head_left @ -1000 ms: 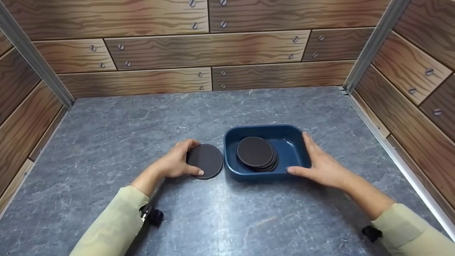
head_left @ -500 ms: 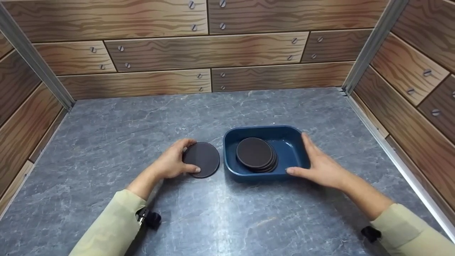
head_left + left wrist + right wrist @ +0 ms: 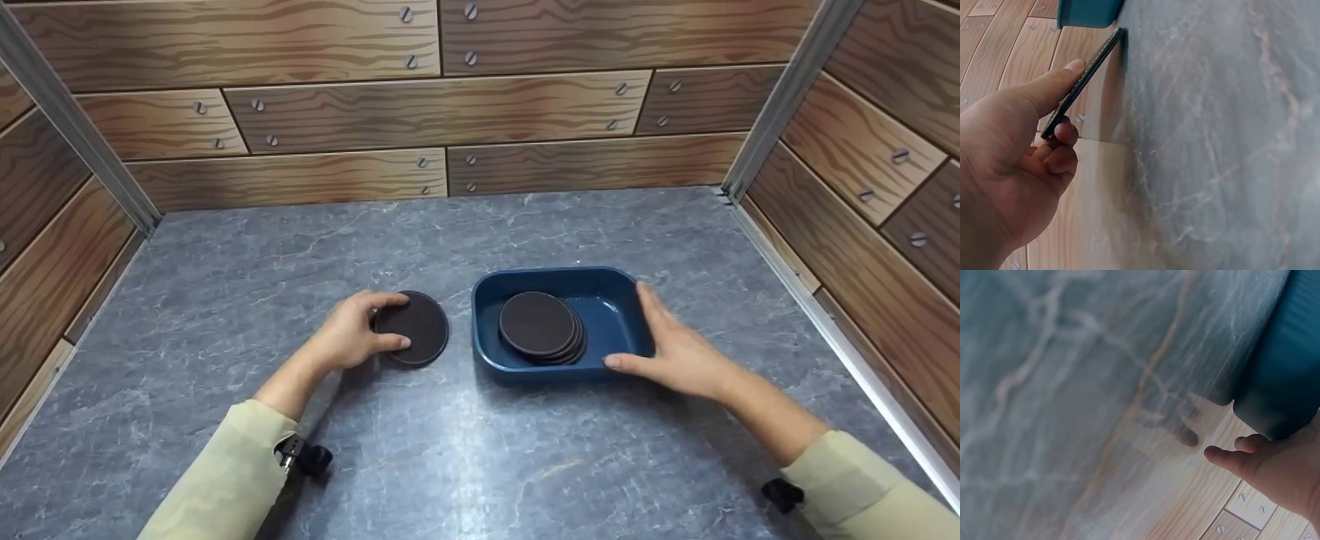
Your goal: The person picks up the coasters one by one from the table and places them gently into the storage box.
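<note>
A round black coaster (image 3: 424, 330) is pinched at its left edge by my left hand (image 3: 345, 330). In the left wrist view the coaster (image 3: 1085, 81) appears edge-on and tilted, thumb on one face and fingers behind the other. Its far edge is close to the tabletop; whether it touches, I cannot tell. To its right stands a blue rectangular box (image 3: 615, 330) holding a stack of several similar coasters (image 3: 536, 322) towards its left side. My right hand (image 3: 686, 356) rests against the box's right end, thumb on the front rim and fingers extended along the side.
Everything stands on a grey marbled tabletop (image 3: 465, 450). Wood-patterned panels (image 3: 337, 112) rise at the back and both sides, with metal posts (image 3: 776, 90) in the corners. A narrow strip of tabletop separates the held coaster from the box.
My left hand has drawn the coaster left and slightly back, widening the gap to the box. Its fingertips now show on the coaster's upper face. Right hand, box and stack have stayed put.
</note>
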Demonstrator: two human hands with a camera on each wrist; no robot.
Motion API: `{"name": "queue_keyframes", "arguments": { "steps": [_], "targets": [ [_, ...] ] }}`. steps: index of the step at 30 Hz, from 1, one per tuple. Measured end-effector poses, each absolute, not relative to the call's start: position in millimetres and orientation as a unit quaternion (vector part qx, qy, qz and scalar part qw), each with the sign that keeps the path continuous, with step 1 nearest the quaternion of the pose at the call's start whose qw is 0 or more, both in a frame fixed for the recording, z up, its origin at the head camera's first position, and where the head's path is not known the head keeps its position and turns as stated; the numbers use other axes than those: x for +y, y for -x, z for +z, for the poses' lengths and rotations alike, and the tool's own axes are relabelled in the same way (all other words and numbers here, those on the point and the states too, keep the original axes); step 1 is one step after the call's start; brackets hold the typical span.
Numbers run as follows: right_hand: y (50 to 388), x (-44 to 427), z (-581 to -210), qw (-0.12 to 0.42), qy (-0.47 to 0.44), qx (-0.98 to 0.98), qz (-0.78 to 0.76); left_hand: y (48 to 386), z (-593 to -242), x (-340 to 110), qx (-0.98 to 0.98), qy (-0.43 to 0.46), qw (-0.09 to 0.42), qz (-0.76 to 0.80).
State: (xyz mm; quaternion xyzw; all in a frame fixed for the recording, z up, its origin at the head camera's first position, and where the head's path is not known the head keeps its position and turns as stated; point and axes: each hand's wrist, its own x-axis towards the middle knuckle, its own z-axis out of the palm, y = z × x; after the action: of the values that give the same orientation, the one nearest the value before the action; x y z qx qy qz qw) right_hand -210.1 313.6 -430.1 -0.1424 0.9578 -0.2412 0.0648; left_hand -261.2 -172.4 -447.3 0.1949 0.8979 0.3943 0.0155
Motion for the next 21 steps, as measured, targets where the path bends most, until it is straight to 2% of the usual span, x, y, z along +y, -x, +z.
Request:
{"name": "queue_keyframes", "arguments": {
  "steps": [21],
  "targets": [
    [209.1, 312.7, -429.8, 0.065, 0.141, 0.957, -0.244, 267.4, -411.4, -177.8, 0.885, -0.175, -0.031, 0.43]
  ]
}}
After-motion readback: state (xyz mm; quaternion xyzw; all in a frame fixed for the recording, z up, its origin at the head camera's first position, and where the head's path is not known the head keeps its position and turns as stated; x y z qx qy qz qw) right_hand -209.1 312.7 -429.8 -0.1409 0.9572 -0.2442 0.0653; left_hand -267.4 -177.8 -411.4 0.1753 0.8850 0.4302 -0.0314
